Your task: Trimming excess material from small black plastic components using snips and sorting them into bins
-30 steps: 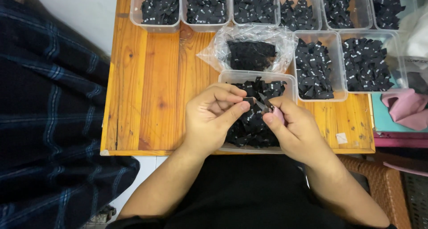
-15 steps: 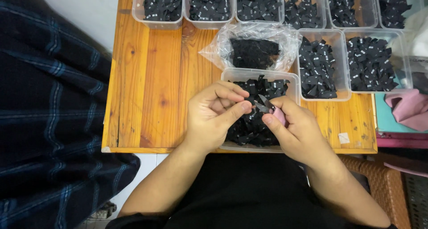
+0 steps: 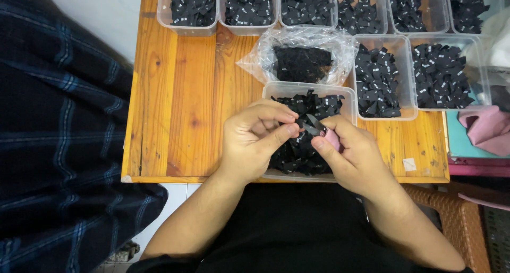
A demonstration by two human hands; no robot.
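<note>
A wooden table (image 3: 180, 92) carries clear tubs (image 3: 194, 10) of black labels at twelve o'clock, mostly full, and a bagged batch (image 3: 303, 63) that looks unsorted. Over the near tub (image 3: 308, 95) the hands meet. The right hand (image 3: 356, 158) grips pink snips (image 3: 325, 135), and the left hand (image 3: 255, 140) pinches closed at their tip at nine o'clock. Whatever it holds is hidden. The far tubs are cut off.

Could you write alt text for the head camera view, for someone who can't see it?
Seen from above, a person's left hand pinches a small black piece against pink-handled snips in the right hand, over a clear tub of black fabric pieces. More such tubs and a plastic bag sit on the wooden table.
</note>
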